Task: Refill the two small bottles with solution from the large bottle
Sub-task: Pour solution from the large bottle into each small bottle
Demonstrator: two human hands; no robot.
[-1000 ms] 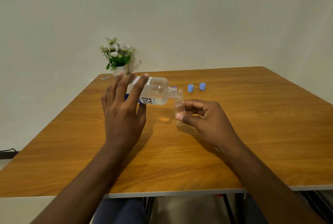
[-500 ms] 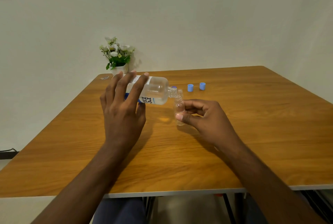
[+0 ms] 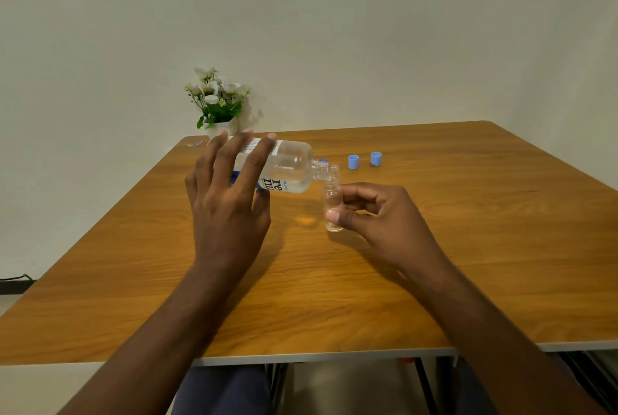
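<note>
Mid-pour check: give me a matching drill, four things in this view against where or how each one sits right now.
Things:
1. large bottle
2. small bottle
3. blue caps
4. flower pot

States:
A. upright, pinched by the right hand
B. at the far left corner of the table
C. tipped sideways, mouth at the small bottle's opening, held by the left hand
D. loose on the table, beyond the right hand

Pairs: 1-C, 2-A, 3-D, 4-B
</note>
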